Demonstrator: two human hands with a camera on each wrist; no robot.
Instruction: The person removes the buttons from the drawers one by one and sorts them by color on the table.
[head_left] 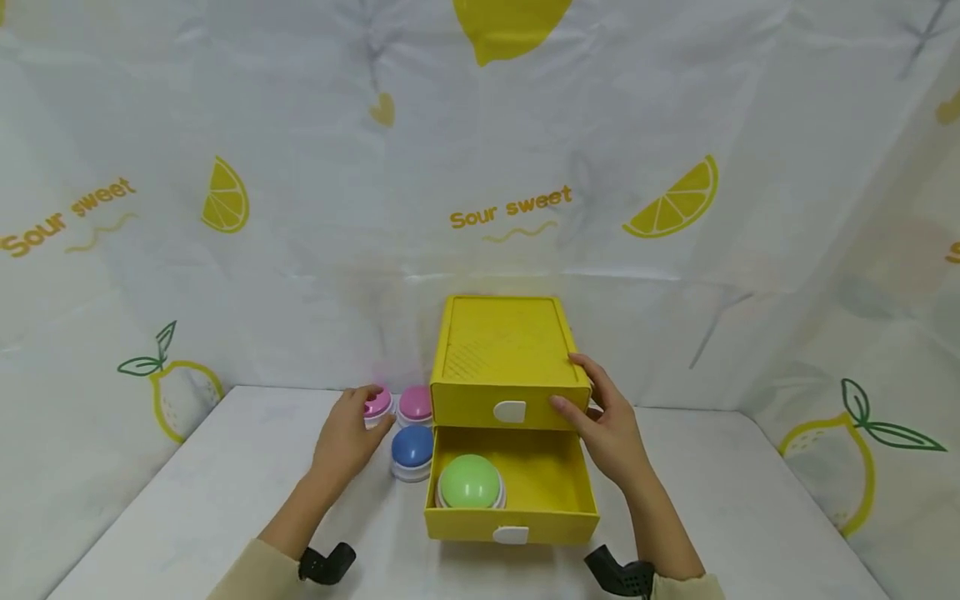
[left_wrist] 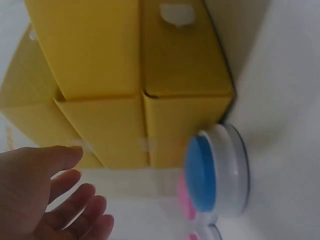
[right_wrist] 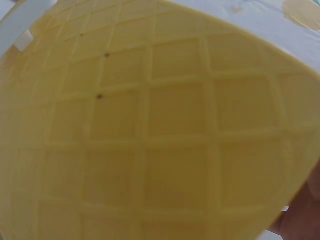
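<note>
A yellow two-drawer box (head_left: 498, 342) has its lower drawer (head_left: 558, 527) pulled out. A green domed button with a white base (head_left: 470, 480) sits in that drawer's left part. My right hand (head_left: 613, 429) grips the box's right front corner, thumb on the front and fingers at the top edge. Left of the box, my left hand (head_left: 347, 437) reaches with loosely bent fingers beside a pink domed button (head_left: 378, 402), overlapping it in the head view. In the left wrist view its fingers hold nothing. A second pink button (head_left: 416, 403) and a blue domed button (left_wrist: 201, 172) stand nearby.
The white table (head_left: 697, 492) extends to both sides of the box. Behind it hangs a white cloth (head_left: 315, 275) printed with lemons. The upper drawer, with its white pull tab (head_left: 509, 411), is closed. Black wrist cameras (head_left: 324, 565) sit on both forearms.
</note>
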